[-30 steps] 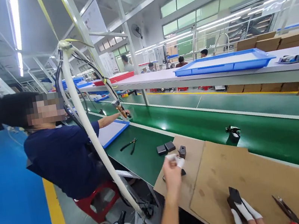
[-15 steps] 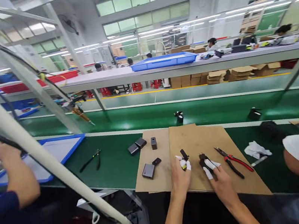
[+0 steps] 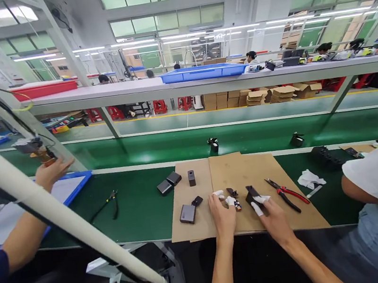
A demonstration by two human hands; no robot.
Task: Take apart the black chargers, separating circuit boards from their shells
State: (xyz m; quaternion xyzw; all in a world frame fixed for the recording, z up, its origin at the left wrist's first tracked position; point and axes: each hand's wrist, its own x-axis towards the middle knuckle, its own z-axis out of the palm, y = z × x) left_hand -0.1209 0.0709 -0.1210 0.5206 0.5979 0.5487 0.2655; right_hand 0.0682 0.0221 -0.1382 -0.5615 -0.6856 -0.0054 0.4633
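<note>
My left hand [image 3: 224, 217], with white covers on its fingertips, rests over the cardboard [image 3: 208, 227] with finger and thumb apart. Right beside its thumb lies a small electronic part [image 3: 237, 205] with blue and orange bits. A small black piece [image 3: 232, 192] is just behind that part. My right hand [image 3: 275, 218], also in white fingertip covers, grips a black plastic housing [image 3: 251, 194] between thumb and fingers. To its right lie red-and-black long-nose pliers [image 3: 285, 193]. On the left of the cardboard are a grey box-shaped case [image 3: 188, 214], a small black piece [image 3: 197, 201] and an upright dark block [image 3: 191, 178].
Two dark cases [image 3: 169, 183] sit at the cardboard's left edge, with cutters [image 3: 110, 202] farther left. A white tissue [image 3: 310, 179] lies at right. Co-workers sit on both sides. A slanted white pole [image 3: 59, 210] crosses the left. Black parts [image 3: 213, 145] lie on the green belt.
My left hand has spread from the small part, which now lies by its thumb. The housing in my right hand is turned. The left co-worker's hand has risen to the hanging tool. The view has shifted.
</note>
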